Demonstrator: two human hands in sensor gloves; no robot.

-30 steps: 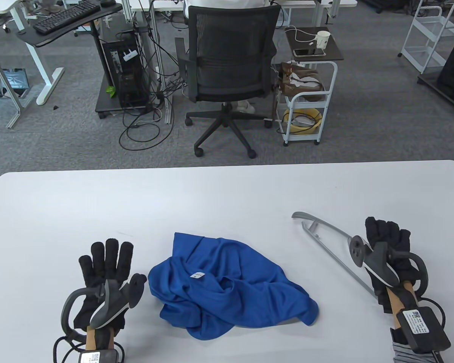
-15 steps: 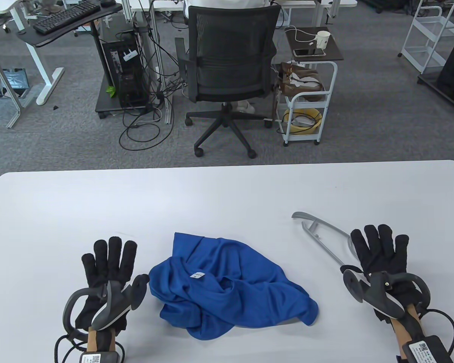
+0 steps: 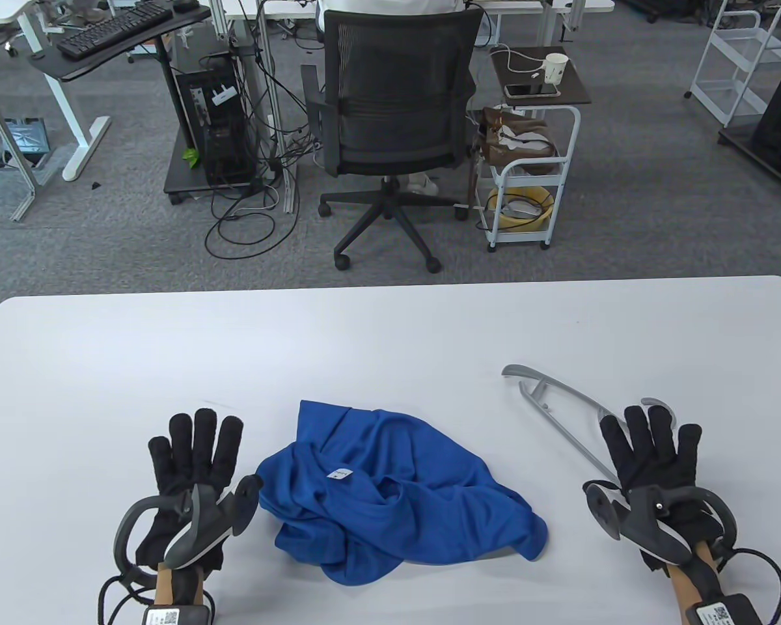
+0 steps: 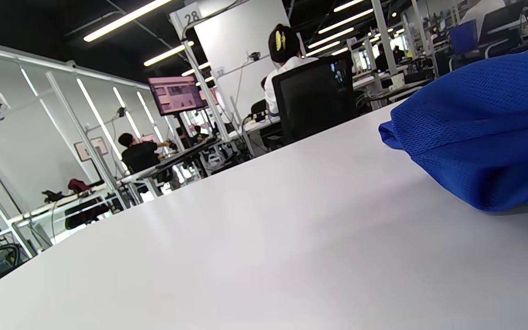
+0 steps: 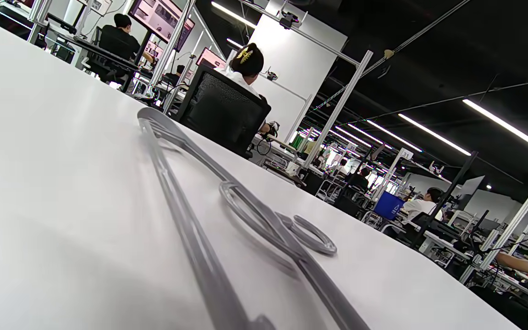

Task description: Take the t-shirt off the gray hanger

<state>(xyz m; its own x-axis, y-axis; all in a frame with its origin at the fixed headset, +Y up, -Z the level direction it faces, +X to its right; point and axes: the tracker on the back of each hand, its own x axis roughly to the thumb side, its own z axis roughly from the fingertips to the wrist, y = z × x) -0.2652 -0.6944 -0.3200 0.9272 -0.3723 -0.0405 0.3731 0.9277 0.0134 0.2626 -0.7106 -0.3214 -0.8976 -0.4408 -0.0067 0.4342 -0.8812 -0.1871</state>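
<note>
A blue t-shirt [image 3: 390, 488] lies crumpled on the white table [image 3: 390, 325], off the hanger; it also shows at the right of the left wrist view [image 4: 484, 123]. The gray hanger [image 3: 560, 416] lies flat to its right, bare, and runs through the right wrist view [image 5: 227, 206]. My left hand [image 3: 192, 462] lies flat with fingers spread, just left of the shirt, holding nothing. My right hand [image 3: 651, 449] lies flat with fingers spread over the hanger's near end, holding nothing.
The table's far edge [image 3: 390, 286] faces an office chair [image 3: 390, 130] and a small white cart [image 3: 527, 163] on the floor beyond. Nothing else lies on the table.
My right hand opened flat, let go of the hanger and drew back slightly toward me. My left hand edged a little to the right. Shirt and hanger stayed put.
</note>
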